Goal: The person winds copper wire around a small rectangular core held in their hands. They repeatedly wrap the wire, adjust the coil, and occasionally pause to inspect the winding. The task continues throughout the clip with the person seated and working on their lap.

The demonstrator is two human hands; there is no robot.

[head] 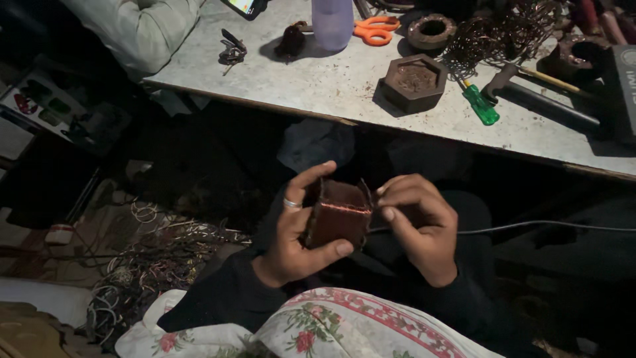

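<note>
Head view, left hand: the left hand (295,229) wraps a small brown box-like former (339,213), thumb under its lower edge, forefinger up along its left side; a ring sits on one finger
Head view, right hand: the right hand (421,222) has its fingertips pinched together at the former's right edge; what they pinch is too small to tell
Former: held in the air over the lap, below the table edge; a thin coppery line crosses its face
Table: a pale worktop (318,86) carries a hexagonal brown block (414,81), a green-handled screwdriver (481,105), orange scissors (376,30), a lilac bottle (332,23) and a tangle of copper wire (493,36)
Floor: loose wire scraps (156,255) at left
Lap: floral cloth (331,328)
</note>
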